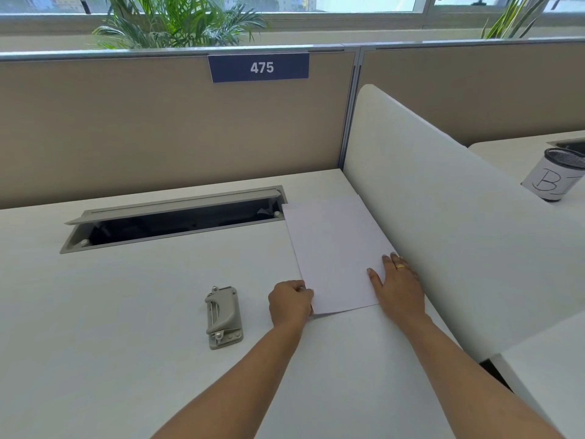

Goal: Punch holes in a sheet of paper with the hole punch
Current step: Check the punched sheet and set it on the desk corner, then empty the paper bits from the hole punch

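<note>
**Desk:** Forearms point(459, 375) are reaching in from the bottom edge. What are they working over?

**Photographer:** A white desk point(126, 312) is filling most of the frame. A white divider point(443, 217) is running along its right side, and an open cable tray point(174, 217) is sitting at the back.

**Desk:** And the paper?

**Photographer:** The sheet of paper point(335, 251) is lying flat on the desk, its right edge running beside the foot of the divider and its far left corner reaching the end of the cable tray. Whether it is one sheet or a thin stack, I cannot tell. The grey hole punch point(224, 316) is sitting untouched, near the left hand on its left and apart from the paper.

**Desk:** The hands?

**Photographer:** The left hand point(289, 301) is pinching the sheet's near left corner, fingers curled round the edge. The right hand point(397, 286), wearing a gold ring point(400, 266), is lying flat with fingers straight on the near right corner.

**Desk:** So which step is this?

**Photographer:** She appears to be taking up the sheet, with no punching begun. Doing it well likely means pressing down lightly with the flat hand while the pinching hand is lifting only the corner, so nothing creases. The edge should then be going squarely into the punch's slot.
</note>
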The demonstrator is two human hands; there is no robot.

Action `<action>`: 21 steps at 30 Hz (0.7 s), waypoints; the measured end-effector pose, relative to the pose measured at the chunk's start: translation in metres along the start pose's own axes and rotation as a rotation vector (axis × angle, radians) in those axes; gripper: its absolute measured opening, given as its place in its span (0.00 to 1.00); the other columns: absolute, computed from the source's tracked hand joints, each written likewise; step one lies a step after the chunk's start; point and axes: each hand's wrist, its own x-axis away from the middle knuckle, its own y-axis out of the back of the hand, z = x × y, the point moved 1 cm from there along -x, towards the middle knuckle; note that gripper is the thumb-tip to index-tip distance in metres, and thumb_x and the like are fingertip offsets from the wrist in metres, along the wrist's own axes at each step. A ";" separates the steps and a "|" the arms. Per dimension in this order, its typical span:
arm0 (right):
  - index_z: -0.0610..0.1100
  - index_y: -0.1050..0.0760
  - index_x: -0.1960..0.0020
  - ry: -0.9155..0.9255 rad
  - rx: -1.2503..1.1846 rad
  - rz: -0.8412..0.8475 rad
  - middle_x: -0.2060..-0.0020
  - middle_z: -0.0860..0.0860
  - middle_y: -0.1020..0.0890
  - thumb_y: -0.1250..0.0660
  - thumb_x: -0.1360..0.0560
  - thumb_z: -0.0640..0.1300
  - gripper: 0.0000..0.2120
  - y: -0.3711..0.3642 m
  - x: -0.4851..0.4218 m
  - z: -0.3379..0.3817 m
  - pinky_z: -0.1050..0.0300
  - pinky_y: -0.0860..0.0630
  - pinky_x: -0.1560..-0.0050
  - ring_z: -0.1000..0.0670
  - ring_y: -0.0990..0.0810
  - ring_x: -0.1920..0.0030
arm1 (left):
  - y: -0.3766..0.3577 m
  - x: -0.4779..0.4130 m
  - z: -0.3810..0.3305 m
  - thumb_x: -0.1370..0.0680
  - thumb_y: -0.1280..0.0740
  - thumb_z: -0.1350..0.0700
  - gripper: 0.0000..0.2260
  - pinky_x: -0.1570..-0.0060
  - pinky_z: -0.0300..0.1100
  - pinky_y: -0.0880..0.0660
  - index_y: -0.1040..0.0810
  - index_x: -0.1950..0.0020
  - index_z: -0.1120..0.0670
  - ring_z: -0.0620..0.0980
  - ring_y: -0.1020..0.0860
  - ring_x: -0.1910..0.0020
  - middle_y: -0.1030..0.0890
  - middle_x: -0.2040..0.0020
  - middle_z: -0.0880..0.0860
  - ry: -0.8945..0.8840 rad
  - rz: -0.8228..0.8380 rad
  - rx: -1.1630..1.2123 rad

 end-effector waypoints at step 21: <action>0.42 0.32 0.33 0.055 -0.453 0.054 0.32 0.46 0.28 0.45 0.20 0.52 0.21 0.008 0.082 0.105 0.54 0.36 0.34 0.46 0.32 0.32 | 0.073 0.035 0.002 0.24 0.36 0.64 0.08 0.62 0.34 0.21 0.19 0.48 0.60 0.46 0.21 0.64 0.19 0.61 0.52 -0.379 -0.034 0.048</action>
